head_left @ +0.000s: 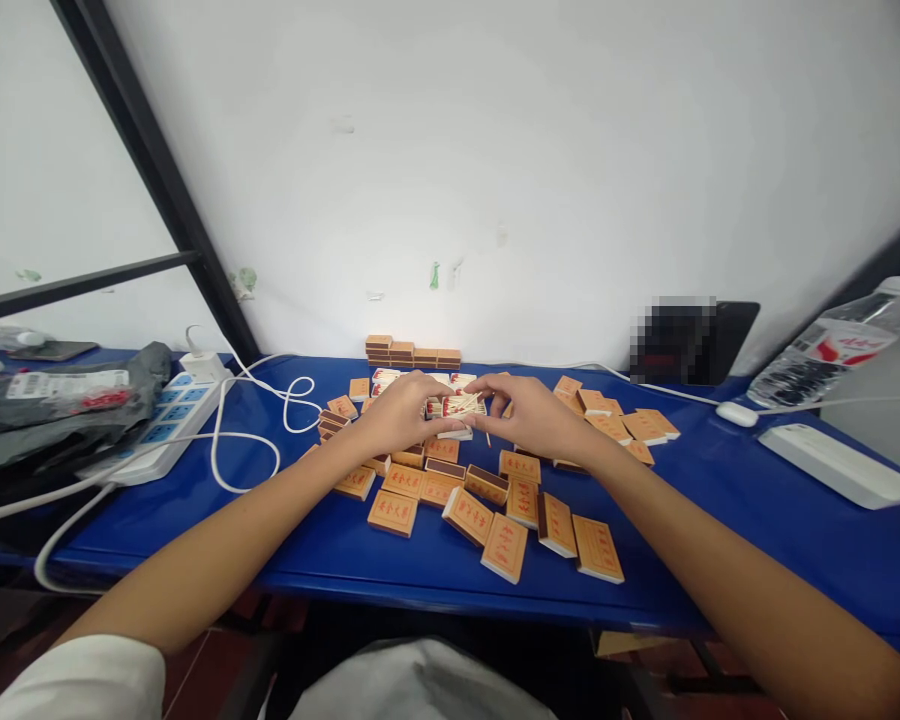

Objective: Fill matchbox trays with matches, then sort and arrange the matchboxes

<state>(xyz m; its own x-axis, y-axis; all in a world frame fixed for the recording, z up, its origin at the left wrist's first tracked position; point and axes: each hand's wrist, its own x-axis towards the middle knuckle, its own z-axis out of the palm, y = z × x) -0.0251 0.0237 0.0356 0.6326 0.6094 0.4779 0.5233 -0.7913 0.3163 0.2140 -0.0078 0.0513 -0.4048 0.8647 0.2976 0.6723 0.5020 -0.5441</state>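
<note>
My left hand [401, 412] and my right hand [536, 415] meet over the middle of a blue table [345, 550]. Both pinch a bundle of matchsticks [461, 404] held over an open white matchbox tray [456, 432]. Many orange matchboxes [495, 520] lie scattered flat around and in front of my hands. A short stack of matchboxes [412, 353] stands against the white wall behind them.
A white power strip [166, 425] with looping white cables [247, 440] lies at the left, beside a grey plastic bag [60, 400]. At the right are a plastic water bottle [832, 360], a white flat device [840, 465] and a small white object [736, 413].
</note>
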